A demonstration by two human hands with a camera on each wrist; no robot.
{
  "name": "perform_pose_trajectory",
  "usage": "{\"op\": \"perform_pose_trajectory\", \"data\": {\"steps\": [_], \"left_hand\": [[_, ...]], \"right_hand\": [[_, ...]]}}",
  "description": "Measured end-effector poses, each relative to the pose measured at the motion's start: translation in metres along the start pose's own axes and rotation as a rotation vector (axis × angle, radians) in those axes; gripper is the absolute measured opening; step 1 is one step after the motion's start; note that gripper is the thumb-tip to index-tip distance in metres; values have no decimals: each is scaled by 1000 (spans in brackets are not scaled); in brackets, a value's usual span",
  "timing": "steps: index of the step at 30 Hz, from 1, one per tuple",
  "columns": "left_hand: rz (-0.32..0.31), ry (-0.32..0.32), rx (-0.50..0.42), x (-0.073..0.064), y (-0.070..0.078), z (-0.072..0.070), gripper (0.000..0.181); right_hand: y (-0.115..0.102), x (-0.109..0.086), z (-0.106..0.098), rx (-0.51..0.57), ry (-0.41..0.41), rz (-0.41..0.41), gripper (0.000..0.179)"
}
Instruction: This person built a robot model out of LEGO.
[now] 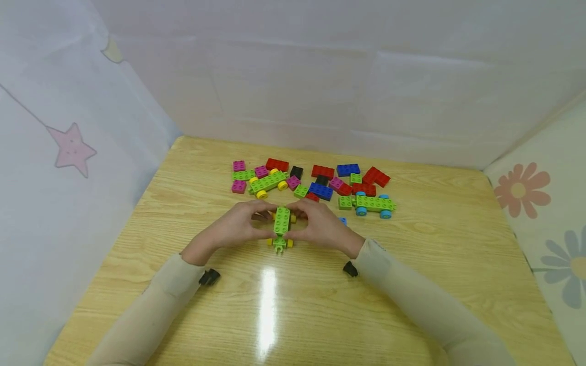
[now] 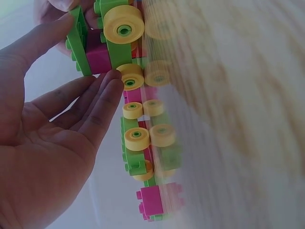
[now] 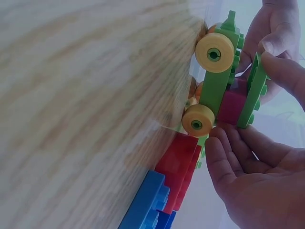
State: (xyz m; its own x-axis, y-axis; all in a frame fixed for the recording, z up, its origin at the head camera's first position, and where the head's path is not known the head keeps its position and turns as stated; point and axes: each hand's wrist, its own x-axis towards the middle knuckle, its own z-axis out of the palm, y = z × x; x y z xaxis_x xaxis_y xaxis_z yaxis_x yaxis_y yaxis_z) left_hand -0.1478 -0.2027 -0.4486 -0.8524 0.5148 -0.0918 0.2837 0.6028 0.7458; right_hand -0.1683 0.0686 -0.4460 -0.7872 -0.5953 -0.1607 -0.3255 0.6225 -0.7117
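Note:
A bright green eight-stud brick (image 1: 282, 220) lies lengthwise over a green toy car base (image 3: 217, 90) with yellow wheels, between both hands. Under the brick's far end sits a magenta brick (image 3: 232, 106), which joins it to the base; its near end overhangs with a gap beneath. My left hand (image 1: 235, 223) pinches the green brick from the left, thumb at the near end and fingers at the far end. From the other side my right hand (image 1: 322, 226) grips it the same way. The base's hook-like coupling points toward me.
Behind the hands lie loose red, blue, magenta, green and black bricks. Another yellow-wheeled car base (image 1: 269, 183) stands among them at left, a blue-wheeled one (image 1: 374, 204) at right. Dark pieces (image 1: 209, 277) show beside both wrists. White cloth (image 1: 293, 91) hangs behind the table.

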Motion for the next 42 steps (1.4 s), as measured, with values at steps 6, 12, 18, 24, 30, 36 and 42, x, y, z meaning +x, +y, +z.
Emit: {"op": "perform_pose_trajectory", "data": {"steps": [6, 12, 18, 24, 30, 36, 42], "left_hand": [[-8, -4, -1, 0, 3, -1, 75], [-9, 0, 16, 0, 2, -1, 76], [-7, 13, 37, 0, 0, 0, 77], [6, 26, 37, 1, 0, 0, 76], [10, 24, 29, 1, 1, 0, 75], [10, 13, 20, 1, 1, 0, 75], [5, 9, 21, 1, 0, 0, 75]], "right_hand": [[3, -1, -6, 8, -7, -14, 79], [10, -6, -24, 56, 37, -21, 56], [22, -6, -39, 79, 112, 38, 49], [34, -1, -46, 77, 161, 89, 48], [41, 7, -45, 30, 176, 111, 45], [45, 15, -40, -21, 187, 132, 43], [43, 19, -36, -77, 194, 140, 41]]}}
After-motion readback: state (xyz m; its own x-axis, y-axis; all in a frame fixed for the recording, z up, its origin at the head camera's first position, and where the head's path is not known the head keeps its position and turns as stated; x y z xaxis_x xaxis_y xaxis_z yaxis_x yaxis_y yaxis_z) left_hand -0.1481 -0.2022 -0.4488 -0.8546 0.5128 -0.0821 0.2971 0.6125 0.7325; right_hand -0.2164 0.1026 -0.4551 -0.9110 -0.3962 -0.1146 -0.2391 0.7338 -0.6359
